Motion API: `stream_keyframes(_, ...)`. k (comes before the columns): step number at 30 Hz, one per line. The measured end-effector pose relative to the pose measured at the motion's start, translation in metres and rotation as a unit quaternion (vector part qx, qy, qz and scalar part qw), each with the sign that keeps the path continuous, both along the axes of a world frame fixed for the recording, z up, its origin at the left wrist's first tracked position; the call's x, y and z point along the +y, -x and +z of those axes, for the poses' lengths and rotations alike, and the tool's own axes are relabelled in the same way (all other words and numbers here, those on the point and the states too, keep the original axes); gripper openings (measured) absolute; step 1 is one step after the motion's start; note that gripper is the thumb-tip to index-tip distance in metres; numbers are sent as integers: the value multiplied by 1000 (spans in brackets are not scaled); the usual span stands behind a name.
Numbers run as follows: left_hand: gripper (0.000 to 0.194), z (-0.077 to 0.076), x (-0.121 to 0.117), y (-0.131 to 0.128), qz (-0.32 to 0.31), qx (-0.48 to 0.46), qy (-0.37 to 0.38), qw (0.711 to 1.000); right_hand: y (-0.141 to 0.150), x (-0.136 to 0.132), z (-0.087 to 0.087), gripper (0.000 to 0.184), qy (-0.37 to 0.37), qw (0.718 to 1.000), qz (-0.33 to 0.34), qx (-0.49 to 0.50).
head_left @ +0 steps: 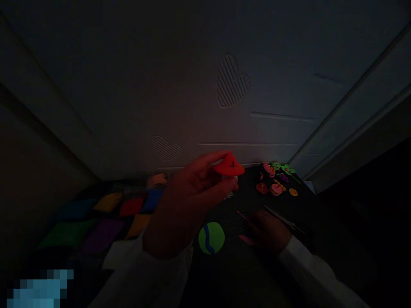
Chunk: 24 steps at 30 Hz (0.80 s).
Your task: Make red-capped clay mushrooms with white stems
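My left hand [189, 196] is raised over the dark table, thumb and fingers closed around a small model house [229, 167]. Its pointed red roof has a thin dark cross mark, and a pale base shows beneath. Lower down, a flat green disc [216, 235] with a wavy blue stripe lies on the tabletop. Low over the table to the right, my right hand [269, 231] is closed, with a thin pink stick [243, 215] sticking out from its fingers. A pink flat piece [246, 240] shows by that hand; dim light hides whether it is held.
Scissors [282, 217] lie just beyond my right hand. Small coloured clay shapes, among them a pink round [276, 190] and a red one [262, 188], cluster at the back right. Several coloured packets [131, 206] cover the left side. A pale wall [192, 85] with relief hearts rises behind.
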<state>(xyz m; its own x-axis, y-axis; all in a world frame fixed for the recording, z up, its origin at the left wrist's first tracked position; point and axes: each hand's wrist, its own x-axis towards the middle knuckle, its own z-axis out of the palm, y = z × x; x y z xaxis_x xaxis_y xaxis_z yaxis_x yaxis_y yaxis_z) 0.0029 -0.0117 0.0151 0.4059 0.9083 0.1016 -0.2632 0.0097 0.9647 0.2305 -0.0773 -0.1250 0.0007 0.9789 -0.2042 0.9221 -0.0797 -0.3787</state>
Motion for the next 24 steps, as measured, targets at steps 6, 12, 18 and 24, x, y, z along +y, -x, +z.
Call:
stream_keyframes(6,40,0,0,0,4,-11,7,1000,-7,2,1,24,-3,1000,-21,-7)
stream_keyframes(12,38,1,1,0,5,-15,-8,1000,-15,6,6,26,33,999,6,-18)
stream_keyframes(18,38,-4,-3,-1,10,-15,-41,999,-5,7,-1,33,62,995,57,-55)
stream_keyframes(24,35,1,-10,3,-9,-23,-40,999,-11,18,4,26,64,996,47,-41)
